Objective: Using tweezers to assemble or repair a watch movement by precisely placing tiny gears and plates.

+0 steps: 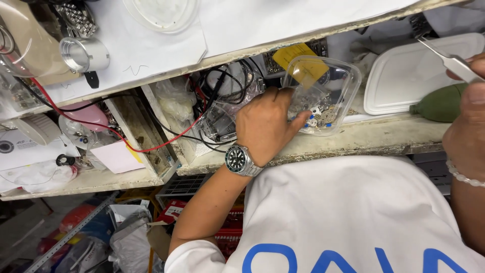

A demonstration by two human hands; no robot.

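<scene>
Fingers (298, 119) of the left hand (265, 124) curl together over the near wall of a clear plastic box (348, 76), tips reaching inside toward the heap of small metal watch parts (321, 119) lying in its lower corner; whether a part is already pinched between them cannot be told, as the knuckles hide the tips. The box is tilted, its open mouth toward the person, resting on the lower shelf (374, 136) below the bench (242, 25). Right hand (467, 126), well to the right of the box, has its fingers closed on a pair of steel tweezers (449, 60), whose points aim up and left, above a white tray lid (414, 76). A green rubber blower (437, 103) lies between the box and that hand. A steel wristwatch (240, 161) sits on the left wrist, just below the box. Left of the box, a tangle of black and red wires (222, 96); farther left a pink dish (88, 114). Up on the bench, well left of the box, a metal loupe ring (83, 54). Judgement: the step in hand looks like sorting through loose parts in the box. The next move would call for steadying the box and bringing the tweezer points down among the parts, with a fine grip, since the pieces are tiny and heaped.
</scene>
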